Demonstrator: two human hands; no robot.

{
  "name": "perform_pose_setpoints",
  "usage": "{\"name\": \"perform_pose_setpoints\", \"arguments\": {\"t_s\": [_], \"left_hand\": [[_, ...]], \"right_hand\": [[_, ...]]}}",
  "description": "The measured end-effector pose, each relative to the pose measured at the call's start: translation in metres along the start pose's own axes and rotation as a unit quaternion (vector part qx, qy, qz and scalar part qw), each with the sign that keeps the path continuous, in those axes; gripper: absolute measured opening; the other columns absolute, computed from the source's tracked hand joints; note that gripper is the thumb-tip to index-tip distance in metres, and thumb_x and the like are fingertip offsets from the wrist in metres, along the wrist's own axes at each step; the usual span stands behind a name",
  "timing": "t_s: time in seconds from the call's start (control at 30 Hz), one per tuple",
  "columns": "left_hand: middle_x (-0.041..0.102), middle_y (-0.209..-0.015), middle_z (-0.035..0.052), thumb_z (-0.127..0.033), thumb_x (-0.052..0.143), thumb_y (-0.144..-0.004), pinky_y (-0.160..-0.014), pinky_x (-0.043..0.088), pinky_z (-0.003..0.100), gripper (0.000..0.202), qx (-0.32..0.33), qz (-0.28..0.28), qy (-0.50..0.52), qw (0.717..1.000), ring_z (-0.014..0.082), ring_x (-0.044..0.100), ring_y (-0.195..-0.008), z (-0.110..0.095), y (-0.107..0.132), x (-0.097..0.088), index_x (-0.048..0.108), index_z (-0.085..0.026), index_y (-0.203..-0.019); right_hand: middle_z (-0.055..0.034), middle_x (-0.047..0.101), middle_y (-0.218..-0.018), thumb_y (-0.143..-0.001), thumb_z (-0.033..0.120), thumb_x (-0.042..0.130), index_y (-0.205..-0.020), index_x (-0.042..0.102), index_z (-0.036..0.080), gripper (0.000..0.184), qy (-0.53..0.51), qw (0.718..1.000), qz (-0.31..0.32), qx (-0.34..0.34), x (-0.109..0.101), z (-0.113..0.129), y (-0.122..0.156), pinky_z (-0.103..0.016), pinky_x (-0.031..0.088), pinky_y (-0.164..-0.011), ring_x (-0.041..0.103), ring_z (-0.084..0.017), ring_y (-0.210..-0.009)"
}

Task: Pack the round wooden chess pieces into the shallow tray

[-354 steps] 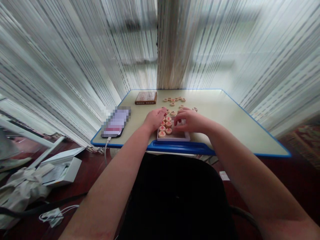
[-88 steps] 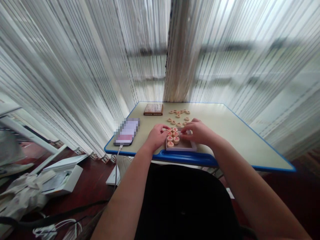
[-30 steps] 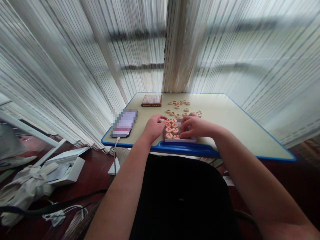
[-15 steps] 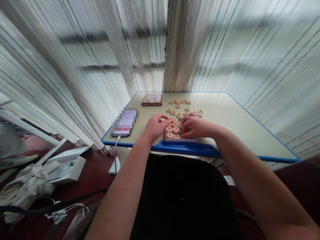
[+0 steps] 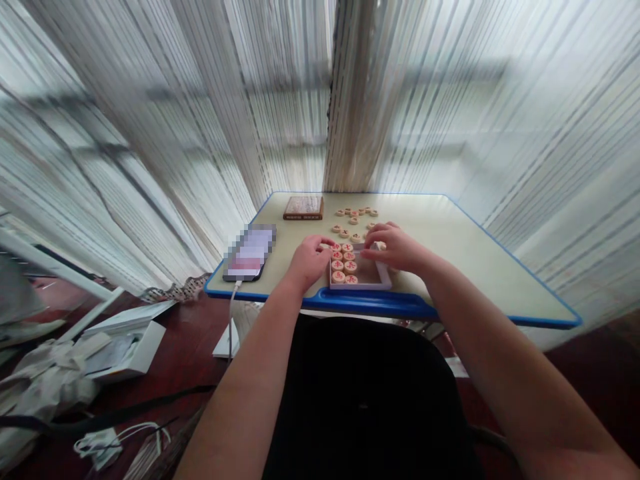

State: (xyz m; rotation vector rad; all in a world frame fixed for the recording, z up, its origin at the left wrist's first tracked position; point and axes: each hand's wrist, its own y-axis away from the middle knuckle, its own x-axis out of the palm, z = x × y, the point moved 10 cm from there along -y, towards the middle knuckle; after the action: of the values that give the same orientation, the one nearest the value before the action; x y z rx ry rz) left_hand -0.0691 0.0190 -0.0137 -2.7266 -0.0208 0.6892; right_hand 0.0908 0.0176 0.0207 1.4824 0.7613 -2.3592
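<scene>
A shallow white box [image 5: 386, 276] lies at the near table edge. Red-marked Chinese chess pieces [image 5: 338, 266] stand in two columns along its left side; bare floor shows in its right part. My left hand [image 5: 311, 259] grips the box's left wall, its fingertips at the far left corner. Over the box's far right corner hovers my right hand [image 5: 393, 248], thumb and index finger apart, with no piece visible between them. Loose chess pieces [image 5: 354, 221] lie scattered beyond the box, some partly hidden behind my right hand.
A brown-edged box or book [image 5: 304, 208] lies at the back left of the table [image 5: 480, 267]. A phone [image 5: 250, 253] with a white charging cable [image 5: 231, 327] rests at the left edge. Striped curtains [image 5: 280, 100] hang behind. An open white carton [image 5: 135, 353] is on the floor.
My right hand has lifted from inside the box and moved away toward its far right corner, its fingers opening. My left hand stays at the box's left wall. The view has tilted slightly upward.
</scene>
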Motion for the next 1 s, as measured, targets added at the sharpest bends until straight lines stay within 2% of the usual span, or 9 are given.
{"name": "perform_pose_setpoints", "arguments": {"t_s": [0.07, 0.17, 0.33, 0.47, 0.57, 0.7, 0.77, 0.9, 1.0], "left_hand": [[0.066, -0.092, 0.0062, -0.016, 0.052, -0.071, -0.076, 0.049, 0.026, 0.021, -0.004, -0.006, 0.003, 1.0, 0.014, 0.061, -0.077, 0.0, 0.0, -0.002, 0.066, -0.014, -0.087], [0.067, -0.084, 0.005, -0.018, 0.052, -0.072, -0.073, 0.049, 0.025, 0.021, -0.023, -0.006, 0.018, 1.0, 0.0149, 0.062, -0.076, 0.004, 0.001, -0.002, 0.066, -0.014, -0.087], [0.069, -0.073, 0.0044, -0.021, 0.053, -0.073, -0.07, 0.05, 0.027, 0.025, -0.058, 0.009, 0.04, 0.997, 0.0165, 0.064, -0.071, 0.019, -0.002, 0.002, 0.066, -0.015, -0.092], [0.071, -0.086, 0.007, -0.022, 0.052, -0.074, -0.074, 0.05, 0.027, 0.024, -0.056, 0.011, 0.034, 0.998, 0.0171, 0.065, -0.079, 0.024, -0.006, 0.004, 0.067, -0.015, -0.093], [0.072, -0.092, 0.0083, -0.02, 0.051, -0.075, -0.077, 0.051, 0.028, 0.023, -0.053, 0.011, 0.039, 0.998, 0.0167, 0.066, -0.083, 0.023, -0.007, 0.005, 0.065, -0.014, -0.092], [0.071, -0.096, 0.0086, -0.016, 0.05, -0.076, -0.078, 0.052, 0.029, 0.021, -0.066, 0.005, 0.07, 0.995, 0.0161, 0.067, -0.083, 0.025, -0.005, 0.005, 0.062, -0.014, -0.094], [0.071, -0.097, 0.0099, -0.014, 0.05, -0.076, -0.081, 0.052, 0.029, 0.02, -0.059, 0.011, 0.095, 0.994, 0.017, 0.067, -0.091, 0.023, -0.005, 0.008, 0.061, -0.014, -0.094], [0.065, -0.115, 0.0139, -0.011, 0.05, -0.076, -0.093, 0.048, 0.032, 0.017, -0.029, -0.034, 0.106, 0.993, 0.0189, 0.061, -0.11, 0.014, -0.004, -0.001, 0.059, -0.015, -0.091], [0.062, -0.121, 0.013, -0.012, 0.049, -0.078, -0.094, 0.047, 0.032, 0.015, -0.028, -0.066, 0.101, 0.992, 0.0187, 0.059, -0.112, 0.01, -0.002, -0.009, 0.059, -0.017, -0.089]], "right_hand": [[-0.0081, 0.061, -0.099, -0.077, 0.028, 0.063, -0.078, 0.07, 0.019, 0.012, -0.001, 0.999, -0.039, 0.027, -0.002, -0.013, -0.002, -0.037, 0.043, -0.088, 0.055, -0.021, -0.093], [-0.0063, 0.061, -0.097, -0.074, 0.019, 0.063, -0.085, 0.069, 0.019, 0.013, -0.016, 0.997, -0.044, 0.067, 0.004, -0.028, -0.005, -0.028, 0.047, -0.074, 0.057, -0.015, -0.076], [-0.0025, 0.062, -0.081, -0.071, 0.009, 0.057, -0.079, 0.069, 0.018, 0.017, 0.009, 0.995, -0.064, 0.076, 0.009, -0.027, -0.007, -0.024, 0.043, -0.066, 0.054, -0.013, -0.068], [-0.004, 0.064, -0.084, -0.07, 0.007, 0.055, -0.08, 0.07, 0.017, 0.02, 0.021, 0.992, -0.085, 0.093, 0.011, -0.026, -0.009, -0.023, 0.042, -0.068, 0.055, -0.013, -0.071], [-0.0054, 0.066, -0.089, -0.072, 0.008, 0.054, -0.083, 0.071, 0.017, 0.022, 0.026, 0.991, -0.078, 0.109, 0.011, -0.027, -0.014, -0.023, 0.043, -0.071, 0.058, -0.014, -0.075], [-0.0041, 0.07, -0.089, -0.073, 0.011, 0.055, -0.088, 0.072, 0.018, 0.024, 0.049, 0.991, 0.0, 0.125, 0.013, -0.031, -0.034, -0.023, 0.045, -0.072, 0.06, -0.015, -0.077], [-0.0033, 0.072, -0.086, -0.075, 0.013, 0.054, -0.09, 0.073, 0.02, 0.025, 0.06, 0.988, 0.033, 0.136, 0.012, -0.037, -0.049, -0.024, 0.045, -0.072, 0.062, -0.016, -0.078], [-0.0072, 0.071, -0.101, -0.08, 0.011, 0.047, -0.105, 0.071, 0.018, 0.036, 0.113, 0.981, -0.002, 0.16, 0.002, -0.057, -0.079, -0.026, 0.046, -0.081, 0.063, -0.019, -0.093], [-0.0079, 0.067, -0.116, -0.079, 0.011, 0.049, -0.111, 0.068, 0.017, 0.038, 0.127, 0.981, -0.004, 0.148, 0.011, -0.072, -0.093, -0.026, 0.043, -0.092, 0.059, -0.02, -0.105]]}}
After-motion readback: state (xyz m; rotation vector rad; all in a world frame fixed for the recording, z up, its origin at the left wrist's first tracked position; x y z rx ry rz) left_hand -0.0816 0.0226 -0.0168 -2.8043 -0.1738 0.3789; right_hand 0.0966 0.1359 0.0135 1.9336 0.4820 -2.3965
